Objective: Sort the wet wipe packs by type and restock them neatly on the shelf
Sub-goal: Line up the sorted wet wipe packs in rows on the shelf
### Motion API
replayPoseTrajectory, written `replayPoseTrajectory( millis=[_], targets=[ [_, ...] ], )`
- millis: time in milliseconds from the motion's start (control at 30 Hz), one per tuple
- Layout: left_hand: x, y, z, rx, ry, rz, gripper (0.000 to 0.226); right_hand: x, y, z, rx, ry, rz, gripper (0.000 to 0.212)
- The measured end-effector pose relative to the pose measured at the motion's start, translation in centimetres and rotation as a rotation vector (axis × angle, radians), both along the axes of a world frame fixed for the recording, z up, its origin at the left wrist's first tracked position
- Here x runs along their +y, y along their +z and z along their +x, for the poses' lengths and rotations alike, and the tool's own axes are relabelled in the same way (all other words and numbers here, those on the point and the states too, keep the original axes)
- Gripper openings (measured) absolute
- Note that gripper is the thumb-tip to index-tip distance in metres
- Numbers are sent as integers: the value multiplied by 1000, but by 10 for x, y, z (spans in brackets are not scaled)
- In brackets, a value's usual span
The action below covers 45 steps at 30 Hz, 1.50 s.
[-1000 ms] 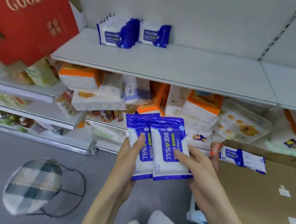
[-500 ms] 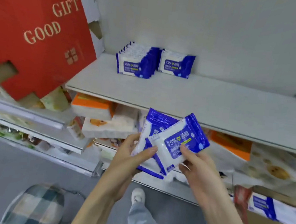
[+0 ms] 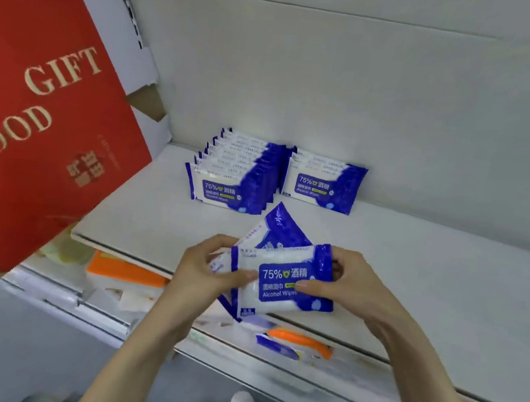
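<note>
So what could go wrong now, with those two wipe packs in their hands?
The rear pack sits crooked behind the front pack, held between the left hand and right hand; it might slip out and drop past the shelf edge. Setting them down carelessly could also knock over the standing row behind.

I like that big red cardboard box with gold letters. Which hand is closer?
Left. The left hand sits right of the big red cardboard box; the right hand is farther right, across the blue-and-white wipe packs they hold.

Rear pack [image 3: 282, 230] mostly hidden by front pack [image 3: 282, 276]; red gift box [image 3: 39, 95] cut off at L edge; lower-shelf goods [image 3: 125, 274] blurred.
</note>
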State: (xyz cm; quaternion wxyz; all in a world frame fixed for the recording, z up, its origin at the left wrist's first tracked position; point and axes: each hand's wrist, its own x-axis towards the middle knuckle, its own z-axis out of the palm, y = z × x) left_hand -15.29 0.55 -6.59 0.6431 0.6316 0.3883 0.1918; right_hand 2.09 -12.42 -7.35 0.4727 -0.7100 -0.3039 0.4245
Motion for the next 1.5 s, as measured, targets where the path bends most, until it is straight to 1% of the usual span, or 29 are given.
replayPoseTrajectory(
  millis=[33, 100, 167, 233, 333, 467, 533, 600, 700, 767, 833, 867, 900, 933, 967, 1000, 1033, 1100, 1200, 1267, 1367, 1433, 1500],
  targets=[
    [9, 0, 6, 6, 1, -12, 28, 4, -4, 6, 18, 9, -9, 34],
    [27, -1, 15, 25, 3, 0, 28, 9, -16, 21, 0, -58, 39, 28],
    [43, -2, 18, 38, 40, 39, 30, 10, -29, 39, -83, -221, 98, 22],
    [56, -4, 15, 23, 115, 44, 27, 12, -39, 59, -158, -379, 124, 20],
    [70, -10, 9, 15, 178, 14, 20, 24, -51, 81, -270, -463, 128, 22],
    [76, -19, 12, 22, 150, 22, 20, 60, -56, 97, -473, -496, 100, 20],
    [77, -21, 15, 16, 133, 45, 21, 75, -57, 100, -575, -534, 89, 29],
    [78, -25, 18, 18, 124, 89, 21, 85, -58, 99, -624, -603, 76, 36],
    [78, -30, 22, 85, 92, 220, 23, 89, -60, 97, -619, -661, 84, 45],
    [76, -31, 25, 125, 67, 311, 24, 81, -55, 93, -586, -753, 160, 50],
    [73, -28, 32, 153, 41, 409, 27, 66, -44, 79, -495, -887, 273, 46],
    [70, -26, 37, 175, 25, 475, 30, 58, -39, 69, -444, -873, 320, 41],
    [67, -24, 43, 214, -5, 566, 30, 52, -37, 58, -390, -771, 349, 36],
    [64, -21, 51, 267, -41, 681, 29, 47, -36, 48, -326, -609, 349, 35],
    [61, -18, 60, 313, -77, 815, 27, 44, -38, 40, -269, -447, 320, 39],
    [59, -16, 71, 329, -110, 953, 24, 42, -42, 36, -249, -335, 285, 43],
    [59, -14, 82, 312, -145, 1074, 20, 40, -47, 37, -272, -304, 256, 45],
    [62, -11, 106, 269, -224, 1262, 23, 38, -53, 47, -340, -385, 224, 36],
    [75, -10, 135, 313, -264, 1434, 33, 43, -55, 62, -387, -506, 190, 31],
    [84, -7, 148, 345, -269, 1502, 47, 55, -54, 71, -420, -529, 152, 35],
    [96, -10, 161, 418, -351, 1575, 69, 73, -55, 79, -597, -558, -6, 41],
    [103, -15, 166, 477, -406, 1588, 74, 80, -58, 84, -701, -610, -67, 49],
    [106, -18, 167, 504, -431, 1585, 74, 80, -61, 84, -723, -651, -72, 57]
  ],
)
